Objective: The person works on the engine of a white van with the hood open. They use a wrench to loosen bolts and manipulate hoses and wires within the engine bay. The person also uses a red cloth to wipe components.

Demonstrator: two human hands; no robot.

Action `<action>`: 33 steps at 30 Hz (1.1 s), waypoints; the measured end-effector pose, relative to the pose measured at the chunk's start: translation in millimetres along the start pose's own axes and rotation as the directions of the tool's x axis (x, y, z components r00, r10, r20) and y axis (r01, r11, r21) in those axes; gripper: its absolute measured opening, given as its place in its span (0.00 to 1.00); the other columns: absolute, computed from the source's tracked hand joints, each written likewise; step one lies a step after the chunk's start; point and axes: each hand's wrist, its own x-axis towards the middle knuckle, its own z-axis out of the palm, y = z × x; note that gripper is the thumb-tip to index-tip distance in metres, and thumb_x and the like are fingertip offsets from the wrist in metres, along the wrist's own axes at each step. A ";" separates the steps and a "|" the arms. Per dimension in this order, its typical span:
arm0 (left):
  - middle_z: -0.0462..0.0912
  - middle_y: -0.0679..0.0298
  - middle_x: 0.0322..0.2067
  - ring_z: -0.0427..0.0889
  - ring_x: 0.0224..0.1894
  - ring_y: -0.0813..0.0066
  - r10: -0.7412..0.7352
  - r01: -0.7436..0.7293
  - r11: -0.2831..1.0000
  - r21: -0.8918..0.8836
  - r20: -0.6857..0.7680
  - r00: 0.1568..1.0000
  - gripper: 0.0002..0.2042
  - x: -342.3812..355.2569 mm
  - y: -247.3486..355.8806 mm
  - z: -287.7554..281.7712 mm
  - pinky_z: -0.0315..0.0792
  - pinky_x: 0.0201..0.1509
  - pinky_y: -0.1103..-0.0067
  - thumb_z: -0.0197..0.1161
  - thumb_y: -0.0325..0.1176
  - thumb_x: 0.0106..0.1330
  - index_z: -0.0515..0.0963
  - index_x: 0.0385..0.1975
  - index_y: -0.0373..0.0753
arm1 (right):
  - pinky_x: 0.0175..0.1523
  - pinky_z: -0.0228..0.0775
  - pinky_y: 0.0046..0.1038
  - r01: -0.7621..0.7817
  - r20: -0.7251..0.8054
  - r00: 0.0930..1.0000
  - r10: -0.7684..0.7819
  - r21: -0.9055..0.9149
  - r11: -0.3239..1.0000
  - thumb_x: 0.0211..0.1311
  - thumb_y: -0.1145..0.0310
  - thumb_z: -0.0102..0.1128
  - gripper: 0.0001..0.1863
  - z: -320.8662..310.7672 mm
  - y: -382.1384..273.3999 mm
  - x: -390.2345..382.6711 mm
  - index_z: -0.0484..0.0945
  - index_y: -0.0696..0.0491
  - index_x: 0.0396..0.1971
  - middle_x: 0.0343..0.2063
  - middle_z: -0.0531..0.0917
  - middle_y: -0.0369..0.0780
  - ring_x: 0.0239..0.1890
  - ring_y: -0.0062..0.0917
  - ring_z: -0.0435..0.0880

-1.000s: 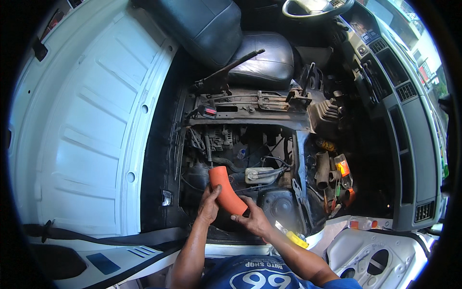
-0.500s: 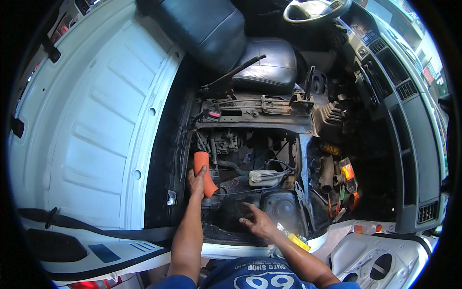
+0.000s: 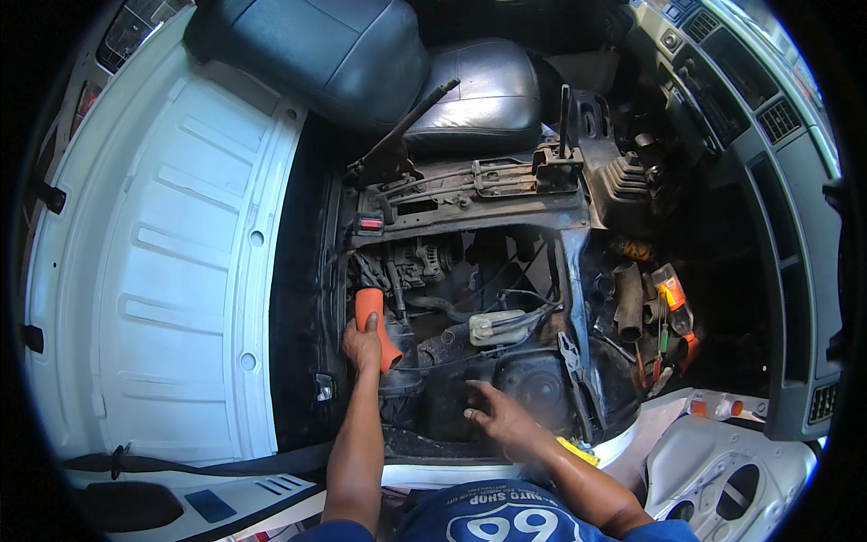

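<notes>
My left hand (image 3: 362,347) is wrapped round a short orange hose (image 3: 386,342) with a bend at its lower end. The hose is held over the left side of the open engine bay, below the alternator (image 3: 422,262). Its upper end reaches near some dark wiring. My right hand (image 3: 502,419) holds nothing; its fingers are apart over the dark lower part of the bay. Left of a round black cover (image 3: 539,390), it hovers below a whitish plastic reservoir (image 3: 499,329).
Old dark hose pieces (image 3: 629,303), an orange-labelled bottle (image 3: 669,287) and screwdrivers (image 3: 664,337) lie on the right floor. Pliers (image 3: 571,356) rest by the bay's right edge. Beyond stand a black seat (image 3: 479,95) and an upright lever (image 3: 406,126).
The view has shifted, so the steering wheel has left the picture. My left hand still grips the orange hose near the same spot. My right hand stays open over the bay.
</notes>
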 end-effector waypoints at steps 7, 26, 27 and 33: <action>0.81 0.37 0.46 0.80 0.51 0.40 -0.005 0.009 0.999 0.034 -0.117 0.993 0.28 -6.0 20.4 2.3 0.73 0.55 0.56 0.69 0.47 0.63 0.76 0.50 0.25 | 0.58 0.71 0.38 0.018 0.001 1.000 -0.018 -0.052 0.998 0.65 0.62 0.63 0.32 -3.3 7.9 2.0 0.64 0.54 0.66 0.50 0.81 0.51 0.53 0.45 0.81; 0.81 0.36 0.44 0.81 0.49 0.38 -0.062 0.015 0.910 0.415 0.100 0.993 0.24 13.1 47.2 4.3 0.75 0.54 0.57 0.59 0.46 0.70 0.72 0.49 0.27 | 0.50 0.76 0.36 0.006 0.009 1.000 -0.006 0.006 1.000 0.64 0.63 0.63 0.31 -5.2 9.9 1.1 0.67 0.55 0.65 0.46 0.83 0.49 0.44 0.40 0.84; 0.80 0.35 0.48 0.79 0.53 0.38 -0.045 0.005 0.915 0.402 0.090 0.995 0.25 14.4 45.9 4.7 0.74 0.56 0.58 0.60 0.46 0.70 0.71 0.52 0.26 | 0.50 0.76 0.36 0.013 0.016 1.000 -0.014 0.023 1.000 0.64 0.63 0.63 0.30 -5.4 10.3 1.5 0.67 0.55 0.64 0.46 0.83 0.49 0.43 0.39 0.84; 0.65 0.36 0.63 0.66 0.67 0.44 -0.016 -0.005 0.974 0.227 0.092 0.996 0.43 -20.5 10.3 8.5 0.66 0.66 0.61 0.72 0.45 0.59 0.57 0.67 0.29 | 0.52 0.76 0.36 0.043 -0.009 0.999 -0.043 -0.011 0.999 0.64 0.64 0.63 0.29 -7.5 10.9 5.2 0.69 0.56 0.63 0.46 0.83 0.49 0.45 0.41 0.84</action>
